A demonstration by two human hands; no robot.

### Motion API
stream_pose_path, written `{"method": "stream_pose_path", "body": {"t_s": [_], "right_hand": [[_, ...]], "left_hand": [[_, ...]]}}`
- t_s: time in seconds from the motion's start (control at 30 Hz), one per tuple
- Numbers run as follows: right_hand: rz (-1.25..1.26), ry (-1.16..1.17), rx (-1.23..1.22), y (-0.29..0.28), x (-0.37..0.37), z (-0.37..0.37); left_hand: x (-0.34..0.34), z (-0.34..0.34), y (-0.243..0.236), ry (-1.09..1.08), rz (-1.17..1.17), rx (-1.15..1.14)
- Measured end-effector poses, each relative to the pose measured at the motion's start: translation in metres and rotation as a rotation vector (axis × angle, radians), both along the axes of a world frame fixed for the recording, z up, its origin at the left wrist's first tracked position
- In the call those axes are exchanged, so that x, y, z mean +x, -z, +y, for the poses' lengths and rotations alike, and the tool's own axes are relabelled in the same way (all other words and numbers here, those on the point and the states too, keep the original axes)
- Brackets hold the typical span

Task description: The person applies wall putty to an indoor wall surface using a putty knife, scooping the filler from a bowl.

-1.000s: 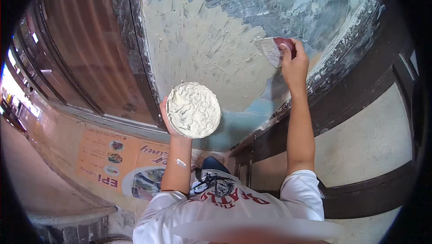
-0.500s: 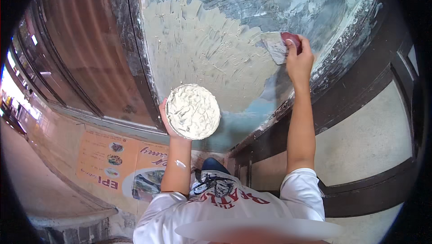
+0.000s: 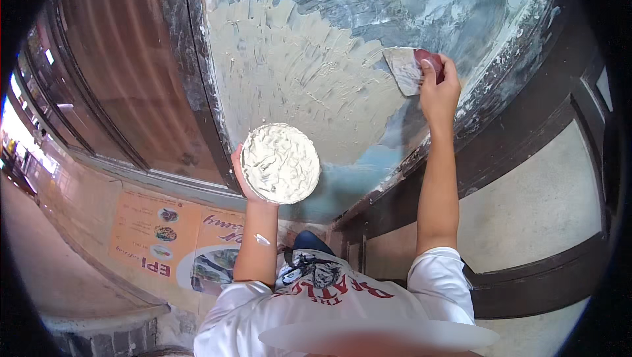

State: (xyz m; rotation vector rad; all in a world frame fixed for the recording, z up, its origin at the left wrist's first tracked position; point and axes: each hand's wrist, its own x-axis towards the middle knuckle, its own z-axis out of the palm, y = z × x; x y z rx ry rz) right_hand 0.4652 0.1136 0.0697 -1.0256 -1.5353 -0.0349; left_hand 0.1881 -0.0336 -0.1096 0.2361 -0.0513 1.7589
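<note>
In my left hand (image 3: 241, 172) rests a round tub of off-white putty (image 3: 281, 163), its surface ridged and filled to the rim; my fingers curl around its left side and underneath. My right hand (image 3: 440, 93) grips a putty knife (image 3: 406, 72) by its dark red handle. The putty-smeared blade lies against the wall at the right edge of a beige putty coat (image 3: 303, 74). Above that coat, the wall (image 3: 408, 1) is mottled blue-grey, and a pale blue strip (image 3: 368, 172) shows below it. A white smear marks my left forearm.
A dark frame with brown glazed panels (image 3: 118, 60) borders the wall on the left. Dark wooden trim with pale panels (image 3: 540, 199) stands on the right. An orange printed sheet (image 3: 158, 232) lies on the floor at lower left.
The tub and my left hand have shifted very slightly left. The putty knife has barely moved at the coat's right edge, and the coat looks the same.
</note>
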Motion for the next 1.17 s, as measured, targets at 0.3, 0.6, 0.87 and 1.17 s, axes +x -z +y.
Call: {"method": "stream_pose_path", "body": {"t_s": [0.3, 0.6, 0.87, 1.17], "right_hand": [[-0.102, 0.037, 0.053, 0.007, -0.019, -0.003], [-0.185, 0.027, 0.022, 0.022, -0.020, -0.007], [-0.018, -0.002, 0.031, 0.005, -0.010, -0.011], [-0.009, 0.042, 0.045, 0.004, -0.010, 0.001]], "left_hand": [[-0.002, 0.003, 0.006, 0.006, -0.012, -0.005], [-0.004, 0.002, 0.006, -0.022, 0.036, -0.046], [-0.007, 0.000, 0.008, -0.047, 0.030, -0.025], [-0.004, -0.002, 0.004, 0.050, -0.022, 0.107]]}}
